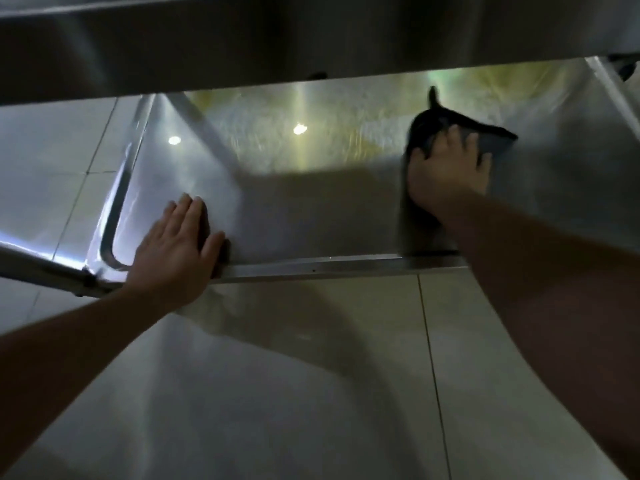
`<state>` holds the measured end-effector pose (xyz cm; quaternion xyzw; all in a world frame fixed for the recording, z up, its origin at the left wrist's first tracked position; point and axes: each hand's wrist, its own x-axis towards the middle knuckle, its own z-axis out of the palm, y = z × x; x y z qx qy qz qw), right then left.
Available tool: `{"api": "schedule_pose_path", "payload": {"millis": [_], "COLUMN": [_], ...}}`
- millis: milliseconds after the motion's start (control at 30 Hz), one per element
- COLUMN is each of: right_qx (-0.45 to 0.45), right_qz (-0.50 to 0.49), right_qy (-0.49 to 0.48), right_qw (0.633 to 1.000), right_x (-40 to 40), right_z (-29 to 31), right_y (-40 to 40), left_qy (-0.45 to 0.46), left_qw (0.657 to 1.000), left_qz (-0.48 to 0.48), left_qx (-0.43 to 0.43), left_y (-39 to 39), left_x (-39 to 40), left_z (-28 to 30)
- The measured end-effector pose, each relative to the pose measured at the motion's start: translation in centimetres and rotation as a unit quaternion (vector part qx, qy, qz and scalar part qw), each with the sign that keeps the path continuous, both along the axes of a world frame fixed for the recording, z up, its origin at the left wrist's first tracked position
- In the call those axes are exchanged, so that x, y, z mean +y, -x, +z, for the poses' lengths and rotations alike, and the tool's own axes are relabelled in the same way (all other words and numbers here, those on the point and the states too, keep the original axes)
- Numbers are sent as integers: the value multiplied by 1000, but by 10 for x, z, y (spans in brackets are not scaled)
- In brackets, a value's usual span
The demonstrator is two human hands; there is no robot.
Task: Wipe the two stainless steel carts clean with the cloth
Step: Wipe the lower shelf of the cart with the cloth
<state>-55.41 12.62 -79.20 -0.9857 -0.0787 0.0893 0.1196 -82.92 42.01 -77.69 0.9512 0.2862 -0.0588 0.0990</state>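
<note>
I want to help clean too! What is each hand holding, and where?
The right hand presses the dark cloth flat on its middle; the left hand holds nothing.

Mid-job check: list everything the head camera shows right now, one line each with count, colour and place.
lower cart shelf: 1, shiny steel, centre, reflecting two ceiling lights
upper shelf: 1, steel, overhanging along the top of the view
cart leg: 1, steel tube, curved, left of the lower shelf
cloth: 1, dark, on the right part of the lower shelf
floor tiles: several, pale grey, below and left of the cart
left hand: 1, flat on the shelf's front left edge, fingers straight
right hand: 1, pressing on the cloth, fingers spread over it
</note>
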Motion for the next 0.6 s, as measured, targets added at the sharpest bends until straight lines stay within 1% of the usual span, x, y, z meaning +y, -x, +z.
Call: {"api": "schedule_pose_path", "payload": {"millis": [100,200,267,333,400,433,500,567,600], "right_qx": [-1,-10,-12,-16,-39,-52,-63,-41,-32], "right_qz": [92,221,272,287,251,209,92,-19,-56], "right_qy": [-5,-29,-32,-32,-26,-23,-25,-25,-25], "right_qw": [996,975,962,957,967,976,993,999,998], "right_x": [75,135,146,134,108,91,58,41,44], "right_z": [0,1,1,-2,-7,-10,-13,-14,-15], "right_y": [41,82,87,78,60,48,27,19,20], "left_qy": [-12,-8,-6,1,24,30,12,-7,-11], "left_qw": [1000,999,999,999,999,998,998,998,998], "left_qz": [-6,-8,-12,-20,-25,-23,-3,25,33], "left_qx": [-25,-35,-37,-35,-40,-50,-66,-63,-61], "left_y": [1,1,1,3,4,5,9,12,12], "left_x": [0,4,3,5,12,17,27,32,34], "left_z": [-6,-5,-6,-7,-8,-8,-10,-15,-19]}}
